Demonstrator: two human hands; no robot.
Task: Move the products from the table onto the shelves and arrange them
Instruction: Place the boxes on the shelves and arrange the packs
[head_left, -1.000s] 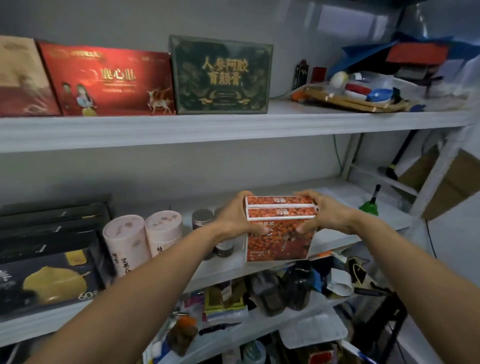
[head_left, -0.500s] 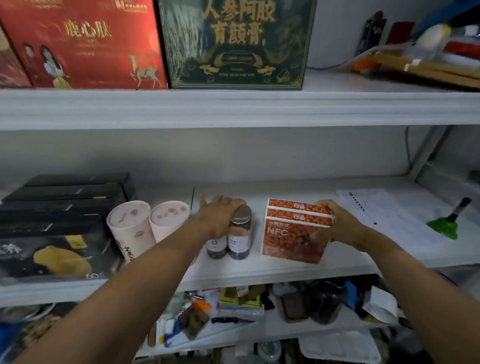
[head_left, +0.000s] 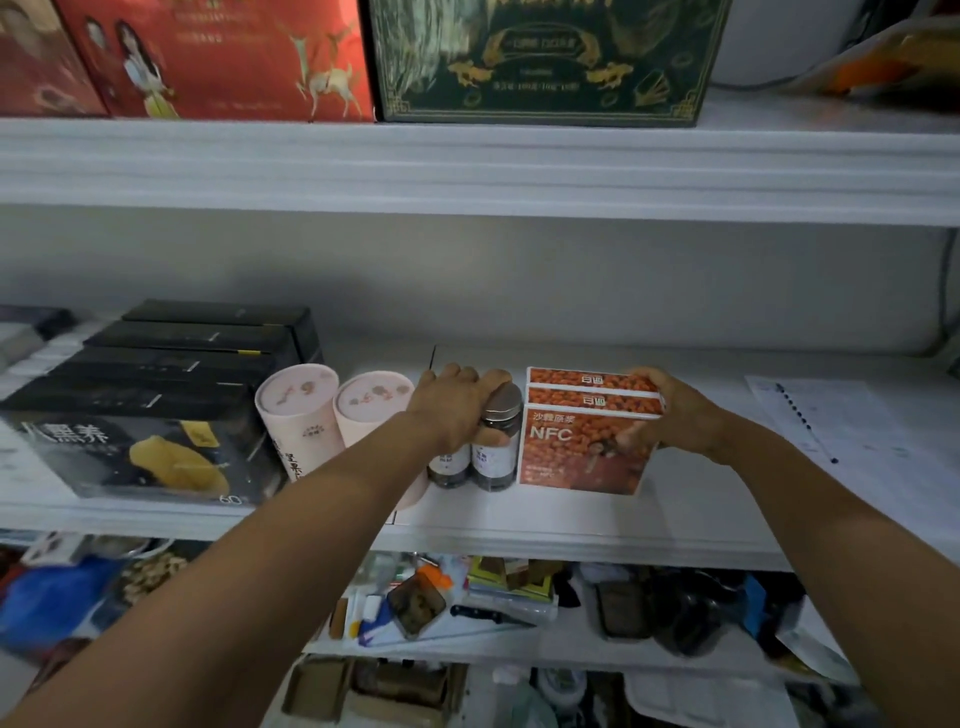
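on the middle shelf (head_left: 519, 525), a left hand (head_left: 457, 410) curls over the lids of two small jars (head_left: 493, 457) while the right hand (head_left: 675, 415) clasps the outer side of two orange boxes (head_left: 582, 452) standing just beside them. nudging the boxes flush to the jars, bases flat, looks the tidy finish. the jars show dark contents; the boxes are closed, contents unseen.

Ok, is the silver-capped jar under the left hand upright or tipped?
Upright: the silver-capped jar stands on its base on the middle shelf, cap up, beside the orange boxes; the left hand grips its top.
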